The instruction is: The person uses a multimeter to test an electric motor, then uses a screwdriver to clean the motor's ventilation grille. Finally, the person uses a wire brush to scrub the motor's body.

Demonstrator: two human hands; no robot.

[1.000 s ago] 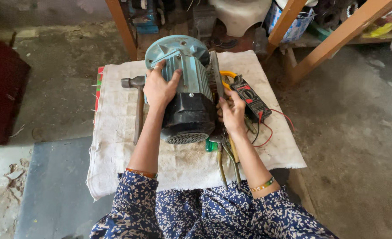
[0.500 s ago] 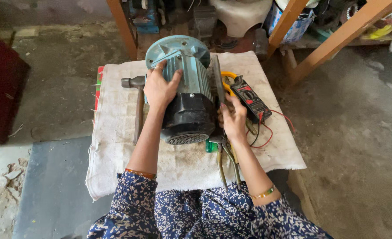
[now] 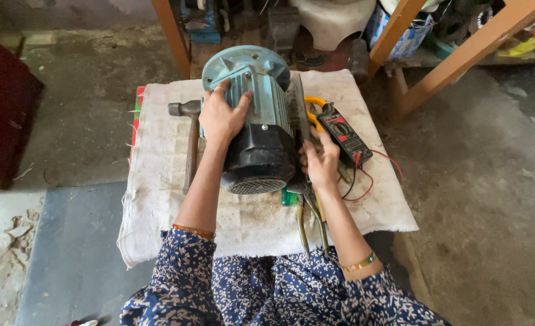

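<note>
Left hand (image 3: 220, 116) was laid flat, fingers spread, on the ribbed turquoise metal body of the electric motor with a black fan cover (image 3: 256, 130), gripping nothing closed. The motor was lain on the cloth-covered tabletop (image 3: 158, 199), its long axis pointed away from the person, fan cover nearest. Right hand (image 3: 320, 160) was pressed, partly curled, against the motor's right flank, just beside the black clamp meter (image 3: 344, 133); whether anything was pinched could not be told.

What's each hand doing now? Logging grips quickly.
Left hand: spread open, palm gripping the teal motor.
Right hand: fingers curled against the motor's side; whether it holds anything cannot be told.
</note>
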